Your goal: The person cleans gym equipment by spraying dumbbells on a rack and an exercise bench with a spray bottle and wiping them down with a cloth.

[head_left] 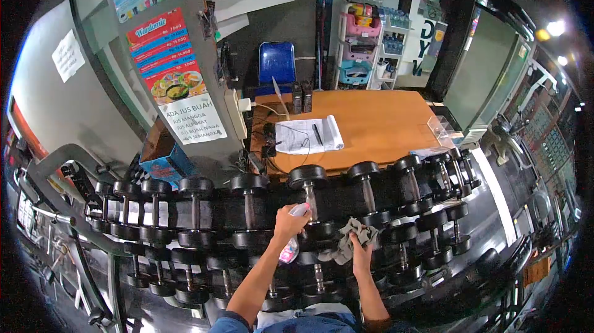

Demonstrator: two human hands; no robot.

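Observation:
My left hand (289, 223) is wrapped round the neck of a spray bottle (289, 250), its white and pink nozzle pointing up and away from me. Just beyond the nozzle is a dumbbell (307, 175) with black round heads and a silver handle, lying on the upper tier of a rack. In my right hand (361, 252) is a crumpled grey cloth (349, 243), held over the front of the rack. To the right of that dumbbell lies another dumbbell (367, 194). My fingers hide part of the bottle and of the cloth.
Behind the rack stands a wooden desk (377, 116) with an open notebook (303, 135), a pen and cables. A blue chair (276, 63) is at the back. More dumbbells (189, 274) fill the lower tier. Gym machines flank both sides, and a pillar with posters rises at left.

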